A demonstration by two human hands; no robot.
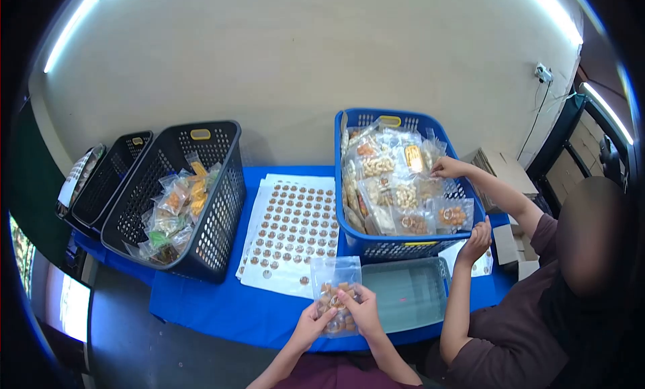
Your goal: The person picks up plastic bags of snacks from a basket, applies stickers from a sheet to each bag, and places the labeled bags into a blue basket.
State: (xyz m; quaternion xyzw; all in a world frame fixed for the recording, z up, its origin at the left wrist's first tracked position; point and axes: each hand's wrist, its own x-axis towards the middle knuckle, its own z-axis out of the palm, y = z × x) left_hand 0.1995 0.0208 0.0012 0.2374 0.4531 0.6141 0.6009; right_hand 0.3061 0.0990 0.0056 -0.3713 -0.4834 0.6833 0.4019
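A clear plastic pouch (336, 276) of light brown snack pieces is held between both of my hands, over the table's front edge. My left hand (310, 327) grips its lower left side, thumb on the front. From the right, my right hand (365, 311) pinches the pouch with its thumb also on the front. A round label shows near the thumbs. Just behind the pouch lie white sheets of round brown stickers (295, 221), with several gaps along the bottom rows. A grey-green tray (403, 295) sits right of my hands.
A blue basket (403, 241) full of snack pouches stands at the back right; another person's hands (449, 167) are at it. On the left stands a black basket (222, 234) with several pouches, beside another black basket (111, 177). Cardboard boxes (500, 170) are at the right.
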